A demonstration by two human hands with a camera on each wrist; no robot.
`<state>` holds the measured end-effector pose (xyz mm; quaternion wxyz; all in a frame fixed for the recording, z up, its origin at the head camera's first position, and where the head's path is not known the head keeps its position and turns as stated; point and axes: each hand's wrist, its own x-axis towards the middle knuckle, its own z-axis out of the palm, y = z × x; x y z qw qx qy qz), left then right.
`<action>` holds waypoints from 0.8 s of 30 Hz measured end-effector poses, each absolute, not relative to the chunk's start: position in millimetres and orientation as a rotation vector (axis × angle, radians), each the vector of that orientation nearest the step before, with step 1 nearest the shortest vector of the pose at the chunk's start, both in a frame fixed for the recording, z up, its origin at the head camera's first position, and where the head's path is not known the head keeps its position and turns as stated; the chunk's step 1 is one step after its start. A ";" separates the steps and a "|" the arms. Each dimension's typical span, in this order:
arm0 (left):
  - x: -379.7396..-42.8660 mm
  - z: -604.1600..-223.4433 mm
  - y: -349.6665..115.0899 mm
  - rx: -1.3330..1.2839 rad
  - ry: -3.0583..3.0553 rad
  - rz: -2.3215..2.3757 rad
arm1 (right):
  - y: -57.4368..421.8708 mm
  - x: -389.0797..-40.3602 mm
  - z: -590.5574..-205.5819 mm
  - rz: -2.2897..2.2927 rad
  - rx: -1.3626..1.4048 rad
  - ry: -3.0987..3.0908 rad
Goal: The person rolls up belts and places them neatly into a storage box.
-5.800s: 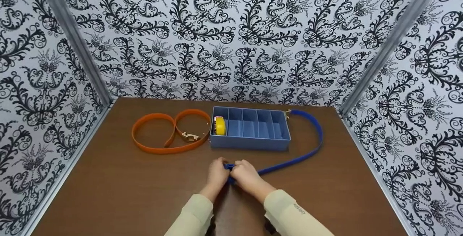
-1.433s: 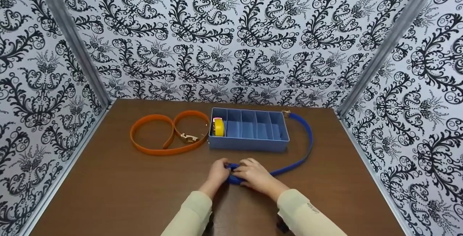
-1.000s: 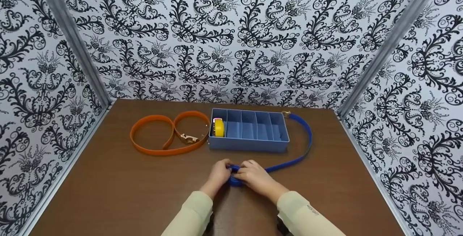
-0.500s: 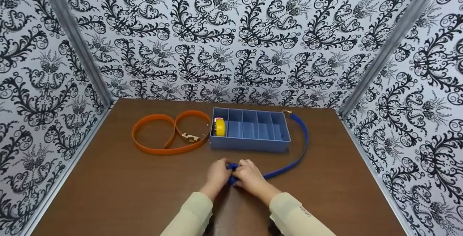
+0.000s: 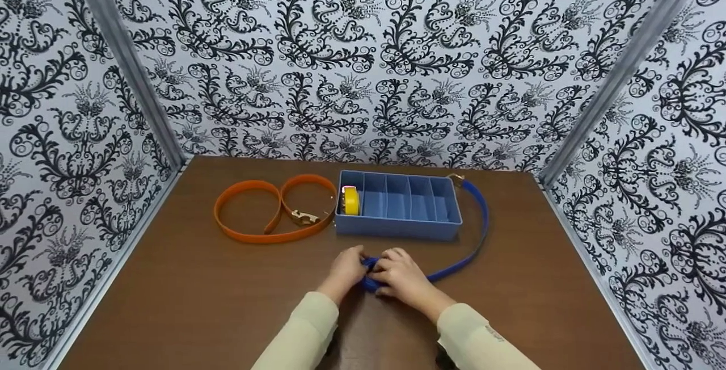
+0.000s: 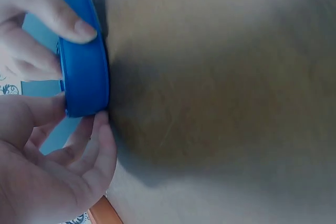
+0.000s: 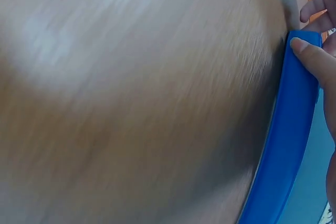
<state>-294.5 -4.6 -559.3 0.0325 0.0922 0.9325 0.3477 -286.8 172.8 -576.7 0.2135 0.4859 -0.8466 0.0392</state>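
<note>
A blue belt [image 5: 373, 285] is partly rolled into a coil on the table in front of me, standing on its edge. Its free length [image 5: 482, 234] curves away to the right, ending in a gold buckle [image 5: 457, 178] by the tray's back right corner. With thumb and fingertips, my left hand [image 5: 347, 268] pinches the coil's left side. My right hand [image 5: 401, 276] grips the right side; in the right wrist view its thumb presses the outer face of the strap [image 7: 289, 124]. Fingers hide part of the coil's middle.
Just beyond the hands stands a blue-grey tray [image 5: 397, 228] with several compartments. A rolled yellow belt [image 5: 351, 201] sits in its leftmost compartment. Left of the tray lies an orange belt [image 5: 249, 238] in two loops with a gold buckle [image 5: 305, 218]. Patterned walls [image 5: 363, 75] enclose the table.
Compared with several seconds ago, the coil looks larger and the blue belt's free length curves closer in. Both hands stay around the coil; the right hand's fingers have shifted their grip.
</note>
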 end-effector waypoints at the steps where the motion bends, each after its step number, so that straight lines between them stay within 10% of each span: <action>1: -295.0 -559.0 -4.9 0.294 2.865 1.070 | 175.7 -287.1 -576.8 0.084 1.369 -2.329; 24: -296.7 -558.3 -9.3 0.425 2.820 1.127 | 171.2 -284.3 -578.8 0.092 1.400 -2.126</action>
